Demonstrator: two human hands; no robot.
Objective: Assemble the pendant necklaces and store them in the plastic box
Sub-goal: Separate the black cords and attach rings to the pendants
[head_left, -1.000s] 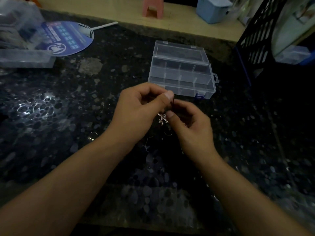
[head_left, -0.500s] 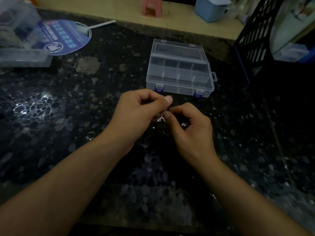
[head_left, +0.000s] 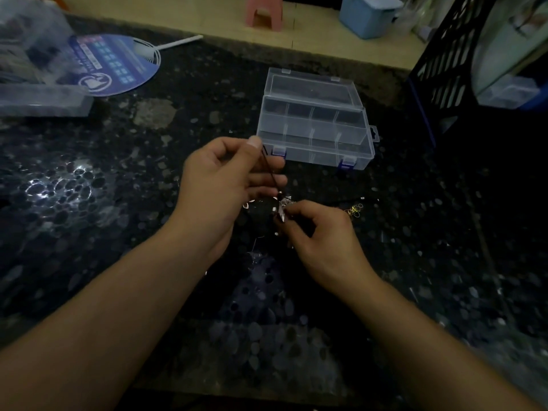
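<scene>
My left hand [head_left: 225, 185] pinches a thin dark cord [head_left: 270, 173] between thumb and fingers, a short way above the dark speckled table [head_left: 118, 232]. The cord runs down to a small silver pendant [head_left: 284, 206], which my right hand [head_left: 320, 235] pinches at its fingertips. A clear plastic box [head_left: 314, 126] with its lid open and several compartments stands just behind my hands. A few small gold rings [head_left: 354, 210] lie on the table to the right of my right hand.
A round blue hand fan [head_left: 115, 65] and a clear plastic container [head_left: 38, 84] lie at the far left. A black lattice crate [head_left: 450, 69] stands at the far right. A pink stool [head_left: 264, 10] and blue bin [head_left: 367, 16] sit on the floor beyond.
My hands have drawn apart: the left hand rose with the cord, now stretched taut, and the right hand moved down and right with the pendant.
</scene>
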